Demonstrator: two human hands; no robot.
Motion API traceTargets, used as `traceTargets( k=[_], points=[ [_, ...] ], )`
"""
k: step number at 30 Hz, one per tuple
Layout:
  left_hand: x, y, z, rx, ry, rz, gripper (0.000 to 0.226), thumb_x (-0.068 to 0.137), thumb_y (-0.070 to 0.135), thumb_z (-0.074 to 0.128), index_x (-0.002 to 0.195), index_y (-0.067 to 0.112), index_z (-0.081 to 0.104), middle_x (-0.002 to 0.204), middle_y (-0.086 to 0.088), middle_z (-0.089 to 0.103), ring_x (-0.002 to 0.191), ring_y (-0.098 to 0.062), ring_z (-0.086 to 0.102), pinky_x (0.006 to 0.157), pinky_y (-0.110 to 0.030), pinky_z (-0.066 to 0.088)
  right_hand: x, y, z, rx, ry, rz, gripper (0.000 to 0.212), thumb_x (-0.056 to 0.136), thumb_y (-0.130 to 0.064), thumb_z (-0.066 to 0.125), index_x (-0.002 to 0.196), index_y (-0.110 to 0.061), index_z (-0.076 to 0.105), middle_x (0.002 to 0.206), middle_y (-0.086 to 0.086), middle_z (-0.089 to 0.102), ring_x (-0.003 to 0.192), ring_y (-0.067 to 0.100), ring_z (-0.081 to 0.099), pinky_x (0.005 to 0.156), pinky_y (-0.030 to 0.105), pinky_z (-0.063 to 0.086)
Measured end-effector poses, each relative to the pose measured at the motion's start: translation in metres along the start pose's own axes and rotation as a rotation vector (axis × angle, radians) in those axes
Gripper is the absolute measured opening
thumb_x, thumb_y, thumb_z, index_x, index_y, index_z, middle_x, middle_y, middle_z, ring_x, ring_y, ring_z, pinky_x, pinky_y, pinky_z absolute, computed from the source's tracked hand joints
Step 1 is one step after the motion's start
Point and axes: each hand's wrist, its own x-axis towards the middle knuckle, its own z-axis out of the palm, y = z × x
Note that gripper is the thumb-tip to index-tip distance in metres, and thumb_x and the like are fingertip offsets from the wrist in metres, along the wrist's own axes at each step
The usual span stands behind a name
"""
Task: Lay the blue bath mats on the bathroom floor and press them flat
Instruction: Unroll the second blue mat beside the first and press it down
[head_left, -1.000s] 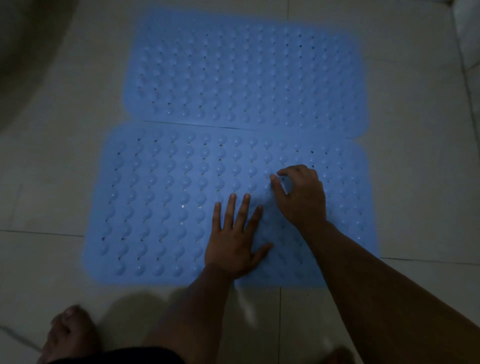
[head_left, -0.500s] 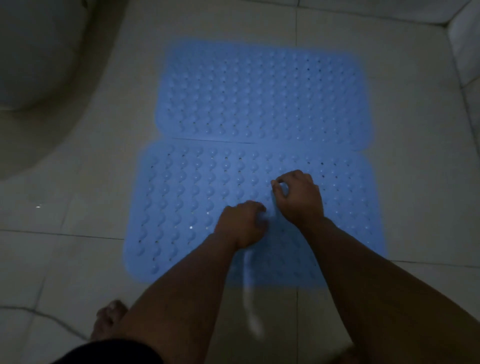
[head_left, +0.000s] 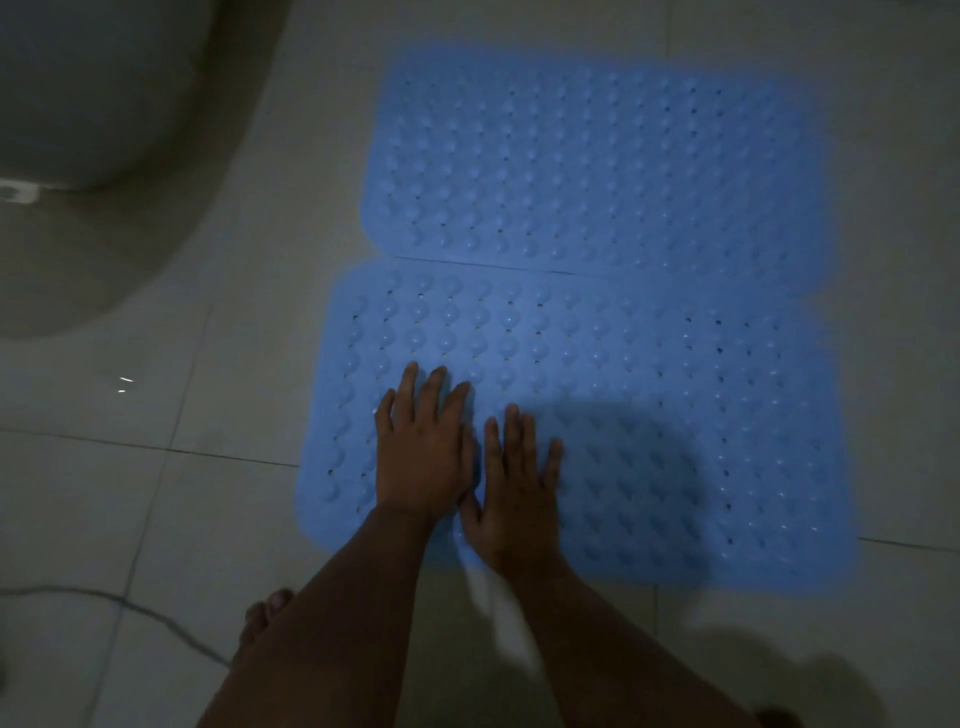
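Evidently both hands, left hand (head_left: 423, 447) and right hand (head_left: 511, 493), lay flat, fingers straight, on the near mat (head_left: 675, 415); pressing should have worked outward from its centre.

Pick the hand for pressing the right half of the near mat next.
Right hand, probably. It lies flat on the near mat beside that unpressed stretch. The left hand lies flat further left and would have to cross over it.
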Motion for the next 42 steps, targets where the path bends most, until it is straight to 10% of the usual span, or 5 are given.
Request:
traceTargets(
  k=[18,23,26,42],
  points=[
    [-0.006,-0.035,0.008,0.077,0.097,0.000,0.055,0.102,0.041,0.045,0.153,0.021,0.047,0.167,-0.010,0.032,0.157,-0.037,0.018,0.121,-0.062,0.021,0.002,0.002,0.005,-0.041,-0.031,-0.012,0.089,0.097,-0.066,0.032,0.163,-0.012,0.008,0.172,0.012,0.000,0.159,0.030,-0.001,0.124,0.063,0.004],
    [-0.006,-0.029,0.006,0.024,0.098,-0.013,0.054,0.101,0.040,0.044,0.152,0.020,0.049,0.166,-0.011,0.034,0.157,-0.037,0.020,0.122,-0.061,0.020,0.027,-0.005,-0.041,-0.045,-0.124,0.010,0.059,0.098,-0.049,0.038,0.147,-0.018,0.048,0.161,0.013,0.038,0.151,0.030,0.034,0.114,0.055,0.034],
    [-0.010,-0.016,0.009,-0.020,0.105,0.028,0.054,0.101,0.039,0.044,0.150,0.018,0.051,0.165,-0.012,0.035,0.156,-0.039,0.022,0.121,-0.062,0.022,0.071,0.002,-0.081,0.019,-0.087,0.073,0.029,0.097,-0.039,0.045,0.110,-0.021,0.063,0.108,0.012,0.071,0.107,0.036,0.067,0.089,0.044,0.050],
    [-0.016,0.008,0.083,-0.006,0.118,0.224,0.090,0.094,0.077,0.037,0.165,0.025,0.016,0.174,-0.008,0.005,0.160,-0.037,0.004,0.121,-0.071,0.011,0.138,0.051,-0.120,0.198,0.153,0.062,0.018,0.094,-0.026,0.058,0.101,-0.019,0.072,0.099,0.005,0.073,0.098,0.033,0.065,0.087,0.045,0.052]
  ],
)
